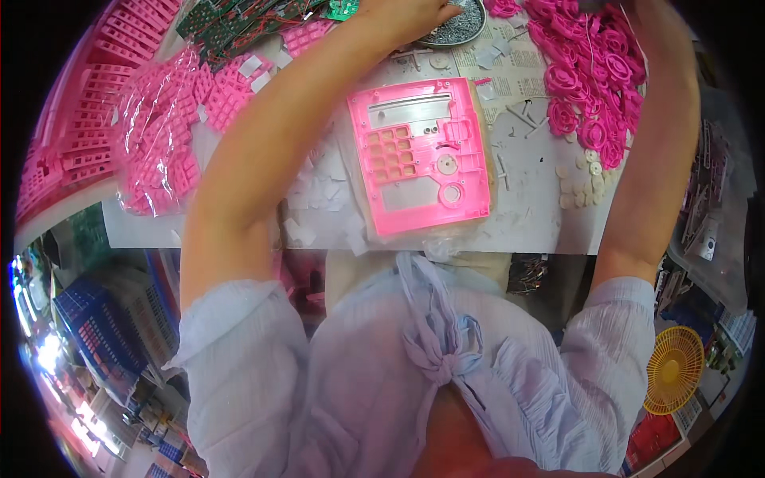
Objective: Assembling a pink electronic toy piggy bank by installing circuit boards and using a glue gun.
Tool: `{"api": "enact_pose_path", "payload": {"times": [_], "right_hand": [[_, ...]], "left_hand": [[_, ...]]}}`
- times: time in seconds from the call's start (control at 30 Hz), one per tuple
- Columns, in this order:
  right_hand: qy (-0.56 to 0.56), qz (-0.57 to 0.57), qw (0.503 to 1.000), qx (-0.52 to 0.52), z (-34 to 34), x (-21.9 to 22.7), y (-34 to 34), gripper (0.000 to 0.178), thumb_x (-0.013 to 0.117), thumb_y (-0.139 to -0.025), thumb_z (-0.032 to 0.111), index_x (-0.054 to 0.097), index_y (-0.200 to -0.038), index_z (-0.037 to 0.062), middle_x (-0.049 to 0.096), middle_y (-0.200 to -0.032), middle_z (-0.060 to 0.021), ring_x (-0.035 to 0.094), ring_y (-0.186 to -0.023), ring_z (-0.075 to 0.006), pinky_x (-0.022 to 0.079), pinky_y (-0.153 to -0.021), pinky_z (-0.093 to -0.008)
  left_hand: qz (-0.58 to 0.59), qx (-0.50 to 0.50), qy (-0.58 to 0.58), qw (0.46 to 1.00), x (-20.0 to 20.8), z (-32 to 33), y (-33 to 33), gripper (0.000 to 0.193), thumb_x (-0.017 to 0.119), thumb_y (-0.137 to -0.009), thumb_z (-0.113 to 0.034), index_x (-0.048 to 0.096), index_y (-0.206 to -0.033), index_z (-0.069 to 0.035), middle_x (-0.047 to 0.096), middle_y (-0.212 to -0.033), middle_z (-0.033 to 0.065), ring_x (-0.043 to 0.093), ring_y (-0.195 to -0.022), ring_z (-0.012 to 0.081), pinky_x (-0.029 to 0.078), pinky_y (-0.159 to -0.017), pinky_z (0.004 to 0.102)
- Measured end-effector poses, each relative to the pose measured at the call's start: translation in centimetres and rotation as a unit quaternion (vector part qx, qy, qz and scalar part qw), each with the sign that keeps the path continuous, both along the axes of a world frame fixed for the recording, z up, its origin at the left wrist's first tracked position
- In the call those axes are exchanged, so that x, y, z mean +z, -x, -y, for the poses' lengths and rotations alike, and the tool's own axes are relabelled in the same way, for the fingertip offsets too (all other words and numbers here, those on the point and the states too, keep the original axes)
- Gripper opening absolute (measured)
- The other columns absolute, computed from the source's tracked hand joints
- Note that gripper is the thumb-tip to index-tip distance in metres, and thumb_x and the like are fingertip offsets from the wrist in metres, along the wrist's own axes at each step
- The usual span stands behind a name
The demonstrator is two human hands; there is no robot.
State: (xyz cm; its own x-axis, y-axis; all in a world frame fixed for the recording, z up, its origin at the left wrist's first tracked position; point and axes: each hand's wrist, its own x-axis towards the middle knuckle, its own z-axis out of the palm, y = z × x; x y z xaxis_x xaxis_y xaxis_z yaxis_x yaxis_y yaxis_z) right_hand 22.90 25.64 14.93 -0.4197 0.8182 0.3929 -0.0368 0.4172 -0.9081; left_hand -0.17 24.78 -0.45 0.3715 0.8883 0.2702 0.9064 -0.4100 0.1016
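Observation:
A pink plastic casing (470, 185), with a keypad grid, rectangular windows and a round opening, lies inner side up on a pad in front of me. A small white disc (447, 164) sits inside it. My left hand (410, 16) reaches to the far edge, over the rim of a metal dish of small screws (462, 29); the top of the picture cuts it off, and most fingers are hidden. My right arm stretches past a heap of magenta plastic rings (594, 72). My right hand (649, 9) is at the upper right edge, its fingers out of sight.
A clear bag of pink keypad parts (155, 131) lies on the left, beside a pink basket (76, 119). Green circuit boards with wires (247, 32) are piled at the far left. Cream discs (580, 190) and loose screws (522, 118) lie right of the casing; paper scraps (319, 187) lie left.

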Motion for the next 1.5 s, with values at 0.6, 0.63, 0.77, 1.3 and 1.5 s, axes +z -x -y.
{"api": "enact_pose_path", "payload": {"times": [0.6, 0.63, 0.77, 1.3, 1.5], "right_hand": [[0.085, -0.167, 0.968, 0.165, 15.8, -5.4, 2.9, 0.031, 0.065, -0.100, 0.031, 0.049, -0.121, 0.0149, 0.047, -0.058, 0.0061, 0.045, -0.050, -0.0096, 0.039, -0.053, -0.0290], [0.085, -0.160, 0.970, 0.162, 15.9, -5.5, 3.0, 0.031, 0.065, -0.100, 0.031, 0.048, -0.120, 0.0144, 0.046, -0.057, 0.0058, 0.045, -0.051, -0.0099, 0.039, -0.053, -0.0294], [0.079, -0.165, 0.971, 0.154, 15.8, -6.5, 3.3, 0.030, 0.067, -0.099, 0.028, 0.047, -0.116, 0.0126, 0.045, -0.058, 0.0039, 0.044, -0.051, -0.0111, 0.039, -0.053, -0.0309], [-0.068, 0.060, 0.986, 0.141, 15.4, -11.7, 3.3, 0.026, 0.066, -0.090, 0.000, 0.045, -0.104, 0.0069, 0.053, -0.068, -0.0055, 0.049, -0.057, -0.0148, 0.048, -0.060, -0.0352], [0.121, -0.049, 0.979, 0.156, 14.7, -11.6, 4.0, 0.020, 0.070, -0.085, 0.003, 0.057, -0.100, 0.0040, 0.057, -0.070, -0.0039, 0.054, -0.061, -0.0109, 0.046, -0.058, -0.0294]], "left_hand": [[0.339, -0.098, 0.012, 0.935, 2.4, 20.9, -1.5, 0.020, 0.081, -0.075, -0.010, 0.070, -0.091, -0.012, 0.066, -0.086, -0.0009, 0.062, -0.080, 0.0181, 0.035, -0.086, 0.0404], [0.333, -0.098, 0.007, 0.938, 2.3, 20.9, -1.5, 0.018, 0.081, -0.076, -0.013, 0.069, -0.091, -0.013, 0.066, -0.086, -0.0014, 0.061, -0.080, 0.0183, 0.035, -0.086, 0.0407], [0.260, -0.075, -0.030, 0.962, 2.0, 21.2, -1.8, 0.020, 0.081, -0.077, -0.022, 0.069, -0.091, -0.014, 0.065, -0.088, -0.0017, 0.061, -0.087, 0.0179, 0.035, -0.091, 0.0426], [0.099, -0.166, -0.020, 0.981, 1.3, 21.1, -1.1, 0.008, 0.065, -0.081, -0.020, 0.071, -0.084, -0.015, 0.062, -0.086, -0.0025, 0.057, -0.094, 0.0160, 0.040, -0.101, 0.0471], [0.068, -0.189, -0.074, 0.977, 0.8, 21.3, -1.2, 0.009, 0.064, -0.080, -0.020, 0.071, -0.084, -0.016, 0.063, -0.084, -0.0016, 0.058, -0.093, 0.0154, 0.041, -0.099, 0.0465]]}}
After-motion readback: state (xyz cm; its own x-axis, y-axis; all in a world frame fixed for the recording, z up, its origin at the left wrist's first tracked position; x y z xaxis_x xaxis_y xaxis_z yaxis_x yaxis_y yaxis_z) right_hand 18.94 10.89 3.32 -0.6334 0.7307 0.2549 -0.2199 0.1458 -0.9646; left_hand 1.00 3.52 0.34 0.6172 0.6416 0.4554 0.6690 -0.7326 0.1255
